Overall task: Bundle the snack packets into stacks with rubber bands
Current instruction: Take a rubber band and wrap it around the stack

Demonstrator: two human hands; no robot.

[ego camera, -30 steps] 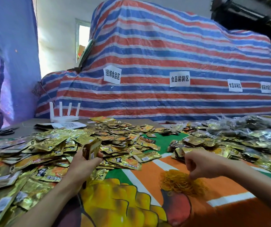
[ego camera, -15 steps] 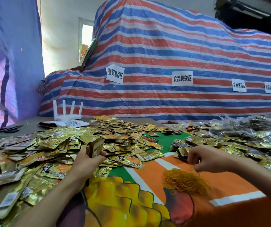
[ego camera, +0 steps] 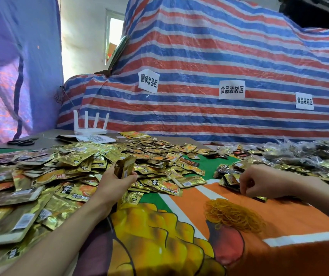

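Note:
My left hand [ego camera: 115, 184] grips a small upright stack of gold snack packets [ego camera: 124, 166] at the near edge of a wide heap of loose gold packets [ego camera: 70, 166]. My right hand [ego camera: 259, 182] hovers just beyond the pile of yellow rubber bands [ego camera: 233, 215]. Its fingers are curled, with the tips pinched together and pointing down. Any band between them is too small to make out. Dark bundled packets [ego camera: 229, 177] lie just left of that hand.
The table wears a printed orange and green cloth [ego camera: 291, 220]. A mound of clear-bagged packets [ego camera: 309, 154] fills the far right. A white router [ego camera: 90, 126], papers and black scissors [ego camera: 21, 142] sit at the back left. A striped tarp [ego camera: 199, 66] rises behind.
My right hand has lifted off the rubber band pile and moved a little away from me. My left hand keeps the same stack upright. The camera has tilted slightly.

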